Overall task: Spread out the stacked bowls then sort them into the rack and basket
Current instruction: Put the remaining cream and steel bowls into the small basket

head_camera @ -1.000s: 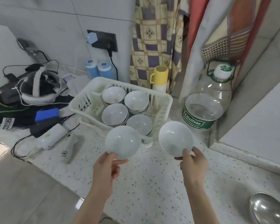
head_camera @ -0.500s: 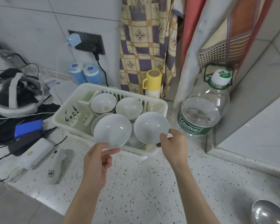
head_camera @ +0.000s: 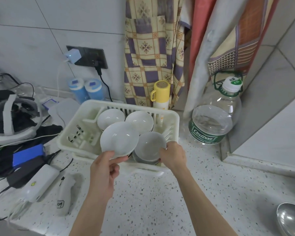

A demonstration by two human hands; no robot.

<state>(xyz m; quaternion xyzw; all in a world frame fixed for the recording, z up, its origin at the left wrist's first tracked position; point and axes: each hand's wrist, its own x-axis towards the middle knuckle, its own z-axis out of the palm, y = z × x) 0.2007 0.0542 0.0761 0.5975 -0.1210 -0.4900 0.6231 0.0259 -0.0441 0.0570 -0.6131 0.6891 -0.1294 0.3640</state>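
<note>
Over the near edge of the white basket [head_camera: 70,133], your left hand [head_camera: 103,169] pinches the rim of a white bowl [head_camera: 119,138] between thumb and curled fingers, holding it tilted so its inside faces you; the bowl hides whatever lies beneath it in the near-left part of the basket. Your right hand [head_camera: 173,156] grips the right rim of a second bowl [head_camera: 151,145], which sits on top of a stack at the basket's near-right; only the stack's edges show under it, so you cannot count how many are there, and your fingertips on that side are hidden behind the rim. Farther back in the basket two more stacks of bowls stand side by side, the back-left stack [head_camera: 110,116] and the back-right stack [head_camera: 140,119], both partly covered by the bowl you are holding up. Behind the basket a yellow-capped flask [head_camera: 161,94] stands against the hanging cloth, its base hidden by the basket wall. To the right a large clear water bottle [head_camera: 213,120] rests on the speckled counter [head_camera: 152,201]. At the lower right corner a metal bowl [head_camera: 291,218] is cut off by the frame.
</note>
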